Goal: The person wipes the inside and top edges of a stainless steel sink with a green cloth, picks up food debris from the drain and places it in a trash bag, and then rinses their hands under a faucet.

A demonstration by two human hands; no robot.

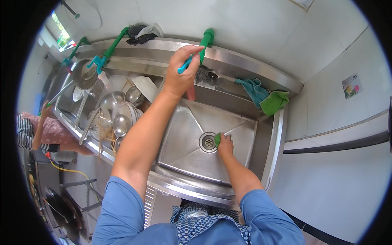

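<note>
My left hand (180, 75) is raised to the green pipe tap (207, 39) on the back wall, its thumb and fingers around the blue tap handle (183, 68). From beneath that wrist a pink spout sleeve (191, 93) points down toward the stainless-steel sink basin (180, 134). Low in the basin, my right hand (225, 145) grips a green cloth or scouring pad (217, 140), mostly hidden by the fingers. The pad lies against the right rim of the round drain strainer (209, 142).
Bowls, plates, ladles and chopsticks (105, 134) fill the basin to the left. Cloths, one teal (252, 90) and one green (274, 102), hang at the back right corner. Steel wool (202, 75) sits on the rear ledge. At far left another person (39, 128) holds a long-handled pan (85, 75).
</note>
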